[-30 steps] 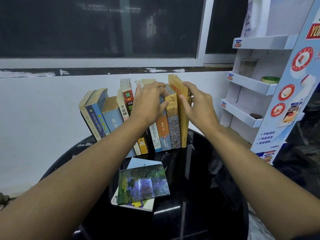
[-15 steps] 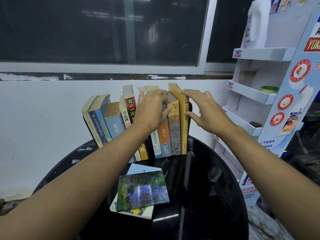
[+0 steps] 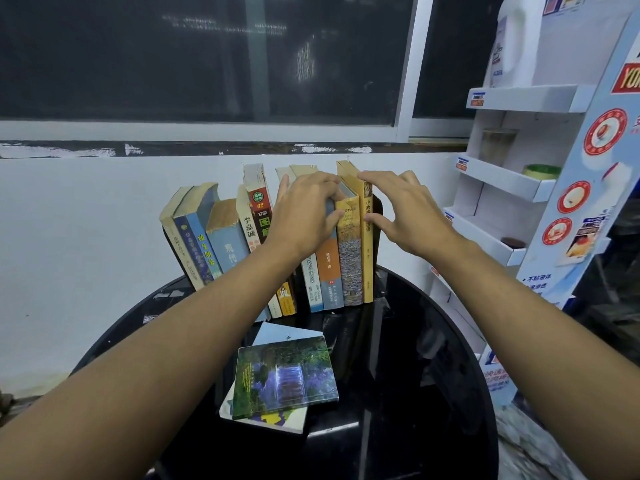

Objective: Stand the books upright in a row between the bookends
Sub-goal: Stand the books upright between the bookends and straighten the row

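Books [image 3: 263, 237] stand in a row at the back of a round black bench [image 3: 433, 375], close to a white wall. At the far left, several lean leftward onto the left bookend [image 3: 173, 251], seen only as a thin dark edge that props them. Next, the left hand [image 3: 304, 216] curls its fingers [image 3: 320, 183] over the tops of the middle books, thumb on a spine, apparently to pull them upright and close a gap lower down. The right hand [image 3: 412, 216] spreads its fingers [image 3: 377, 176] over the tall yellow book [image 3: 367, 258], seemingly bracing it against the dark right bookend [image 3: 378, 220]. In front, two flat books [image 3: 285, 379] lie stacked, not yet in the row. A white display shelf [image 3: 502, 181] stands at the right.
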